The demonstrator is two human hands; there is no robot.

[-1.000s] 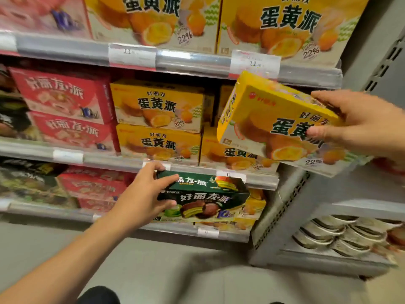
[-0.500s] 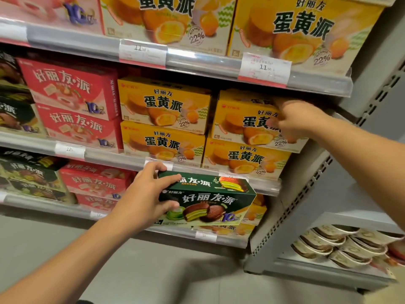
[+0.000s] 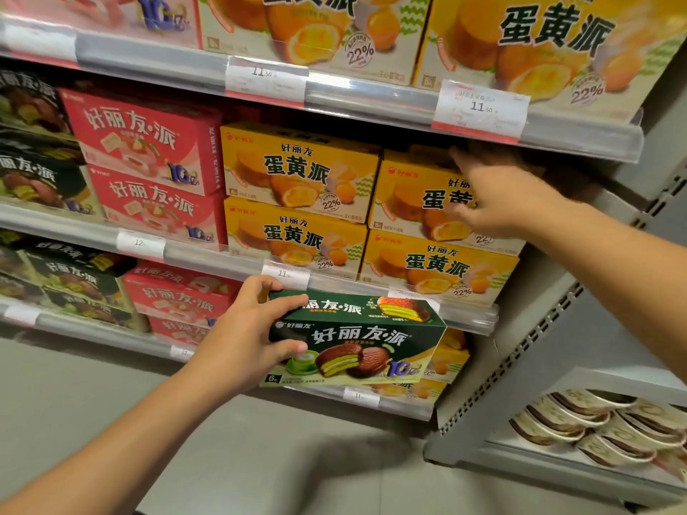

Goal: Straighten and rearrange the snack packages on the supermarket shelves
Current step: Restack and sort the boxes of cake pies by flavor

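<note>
— At lower centre of the frame, nearest: left hand point(image 3: 243, 341) clamped on the left end of a green pie box point(image 3: 362, 338), thumb on its front, fingers over the top.
— Held where?
— Out in front of the shelf edge point(image 3: 461, 321).
— Farther back, right of centre?
— Right hand point(image 3: 500, 197), fingers straight, blurred, touching the upper yellow egg-yolk pie box point(image 3: 412, 191) stacked on another point(image 3: 438, 267).
— Left of those?
— Red pie boxes point(image 3: 143, 143).

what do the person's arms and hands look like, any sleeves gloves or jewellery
Both forearms are bare as far as the frame shows, with no sleeve edge in view. The left hand and right hand wear no gloves, and no ring, watch or bracelet shows. The right hand is slightly blurred, so small details there cannot be told.
</note>
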